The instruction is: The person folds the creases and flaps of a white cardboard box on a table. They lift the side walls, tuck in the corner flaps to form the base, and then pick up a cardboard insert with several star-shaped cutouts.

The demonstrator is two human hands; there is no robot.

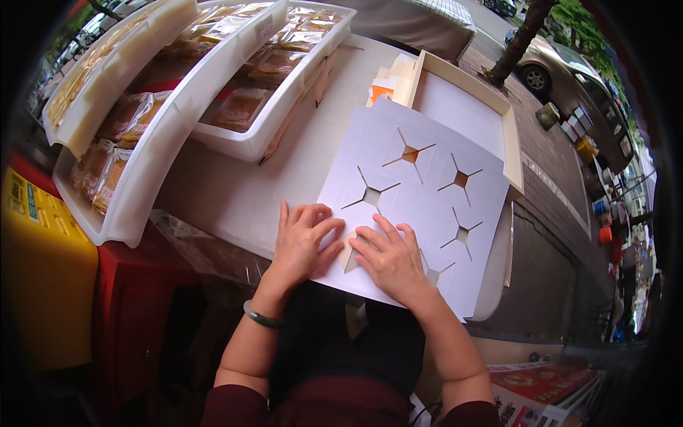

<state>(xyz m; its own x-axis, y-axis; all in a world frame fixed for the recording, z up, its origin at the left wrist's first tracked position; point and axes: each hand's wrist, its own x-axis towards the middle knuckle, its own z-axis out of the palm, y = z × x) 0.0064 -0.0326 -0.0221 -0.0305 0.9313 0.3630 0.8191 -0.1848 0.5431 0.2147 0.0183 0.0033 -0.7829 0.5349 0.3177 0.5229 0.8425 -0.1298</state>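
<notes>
A white cardboard insert (420, 231) with several X-shaped slits, each with a diamond hole at its centre, lies near my body. My left hand (306, 238), a jade-like bangle on its wrist, has its fingers bent and closed on the card at the nearest left cutout. Between my hands, a tan-coloured flap (347, 255) shows at that hole. My right hand (393, 261) rests on the card just right of it, fingers spread and apart, tips at the hole's edge. What the left fingertips grip is partly hidden.
White plastic trays (174, 117) of clear-wrapped food stand at the far left. Behind the insert is a shallow cream box (509, 128), with orange-and-white packaging (383, 90) beside it. A yellow crate (50, 270) and red cabinet (142, 313) flank the table (235, 192). Street and car lie beyond.
</notes>
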